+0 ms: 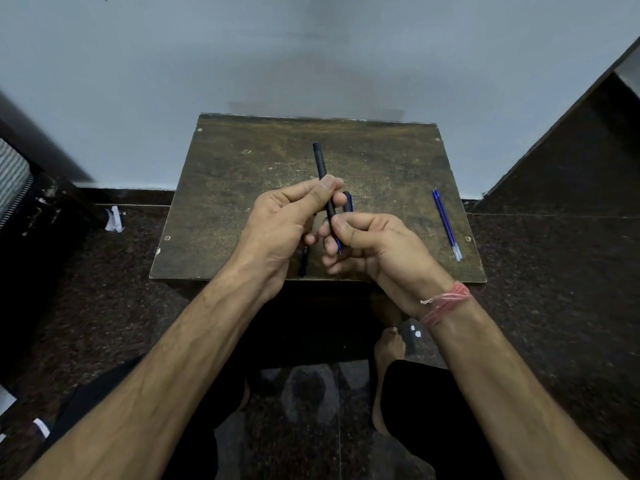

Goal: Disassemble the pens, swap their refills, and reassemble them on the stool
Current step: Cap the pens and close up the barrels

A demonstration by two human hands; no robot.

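Over the middle of the brown wooden stool [242,188], my left hand [287,223] grips a black pen barrel [321,168] that points away from me. My right hand [367,244] pinches the barrel's near end, with a blue refill tip [338,244] showing between its fingers. A blue pen part [349,201] sits just behind my right fingers; what holds it is hidden. Two blue refills [446,225] lie side by side near the stool's right edge. Another dark pen piece [303,263] lies on the stool under my left hand, mostly hidden.
The stool stands against a pale blue wall [311,46]. Dark speckled floor [554,271] surrounds it. A dark slanted panel [571,150] rises at the right and dark furniture [31,188] at the left. My bare foot [389,344] rests below the stool's front edge.
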